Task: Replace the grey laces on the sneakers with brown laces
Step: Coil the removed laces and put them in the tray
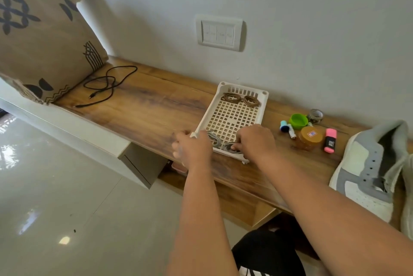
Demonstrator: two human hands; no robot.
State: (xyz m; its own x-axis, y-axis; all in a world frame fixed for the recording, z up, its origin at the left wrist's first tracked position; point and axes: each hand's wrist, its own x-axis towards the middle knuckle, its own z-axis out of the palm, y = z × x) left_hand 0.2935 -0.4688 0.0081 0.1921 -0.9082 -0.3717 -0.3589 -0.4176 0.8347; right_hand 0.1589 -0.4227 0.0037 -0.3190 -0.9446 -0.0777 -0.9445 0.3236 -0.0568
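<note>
2 coils of grey laces (225,145) lie at the near end of a white tray (232,117); 1 is pinched by the right hand (254,139). The tray's near corner is gripped by the left hand (194,147). Brown laces (241,98) lie at the far end. Laceless sneakers (371,170) sit to the right.

Not much here I can actually read. The jar (311,136) by my right hand has a small red-and-blue sticker on its lid, with white marks too small to make out. The pink highlighter (329,141) carries white lettering on its black band — blurred, no word comes clear. The wall switch plate (219,33) has four rockers with faint marks on them, also illegible. The cushion (44,36) at the far end shows only dark patterns — no letters. No brand shows on the sneaker (371,170).
</note>
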